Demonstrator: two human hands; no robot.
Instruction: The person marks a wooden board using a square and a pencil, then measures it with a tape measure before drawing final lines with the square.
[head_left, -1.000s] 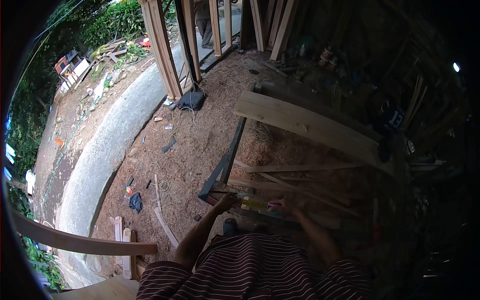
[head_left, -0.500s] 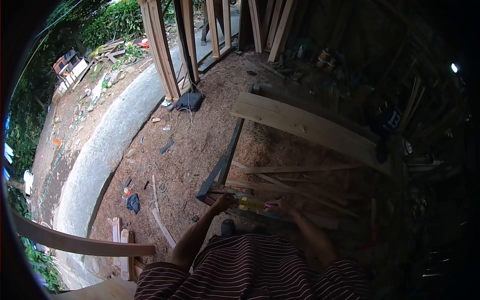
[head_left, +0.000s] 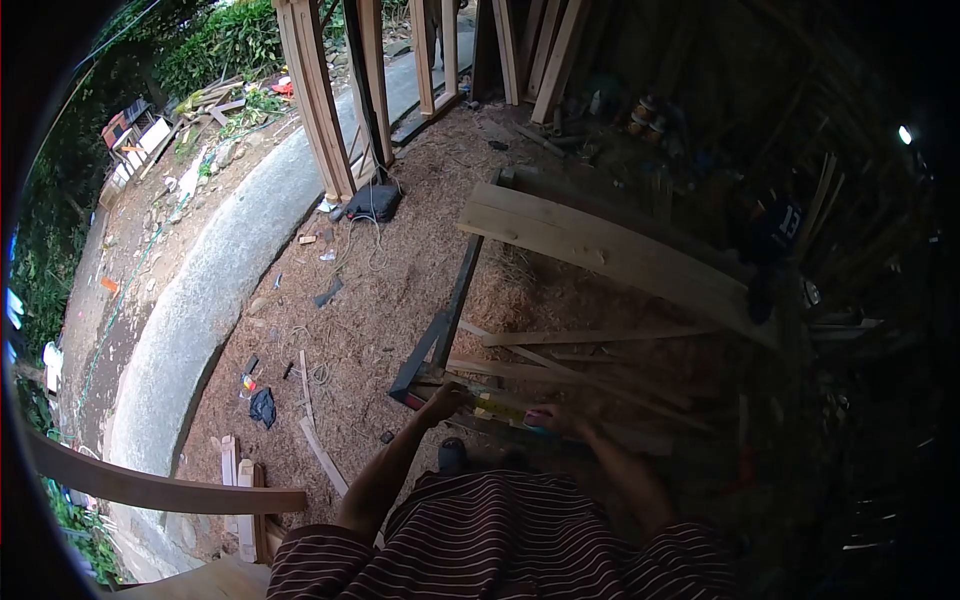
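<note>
A yellow tape measure blade (head_left: 500, 408) stretches a short way between my two hands, over the near beam of a dark wooden frame. My left hand (head_left: 447, 401) is closed at the blade's left end, close to the frame's corner (head_left: 408, 388). At the other end, my right hand (head_left: 568, 419) is wrapped round the tape measure's case, which shows a little pink and teal. Shadow hides the finer detail of the fingers.
A wide plank (head_left: 600, 240) lies across the far side of the frame. Thin wooden strips (head_left: 590, 338) cross inside it. A black case (head_left: 374, 203) stands by the upright posts (head_left: 318, 110). At the dim right sits a person in a dark shirt (head_left: 775, 225).
The view has shifted very slightly. Both my hands stay at the tape measure in nearly the same place. Beyond the posts, a person's legs have changed position.
</note>
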